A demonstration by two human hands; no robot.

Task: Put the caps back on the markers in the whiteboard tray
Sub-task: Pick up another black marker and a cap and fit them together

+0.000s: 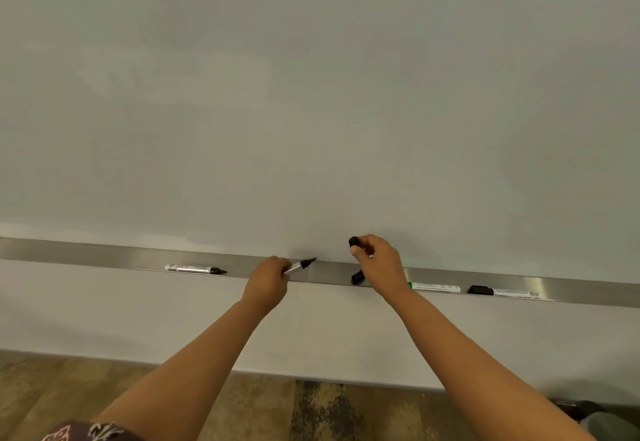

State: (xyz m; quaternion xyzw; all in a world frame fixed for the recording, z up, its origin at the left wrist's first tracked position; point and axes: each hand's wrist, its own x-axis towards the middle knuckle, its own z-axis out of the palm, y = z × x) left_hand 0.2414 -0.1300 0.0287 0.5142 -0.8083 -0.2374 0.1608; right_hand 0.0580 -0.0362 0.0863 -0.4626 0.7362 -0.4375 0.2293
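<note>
uncapped marker (195,269) left in tray (104,256); loose cap (357,277) between hands; two markers (435,287) right

There is only one view — a wide-angle camera worn on the person's head, so no second view shares the scene. It faces a whiteboard (311,94) straight ahead and tilts a little downward, standing close to it: the board fills most of the picture. The metal tray (104,257) crosses the lower part, sloping down toward the right. Below it a strip of floor (52,388) shows, and both forearms enter from the bottom edge.
</note>
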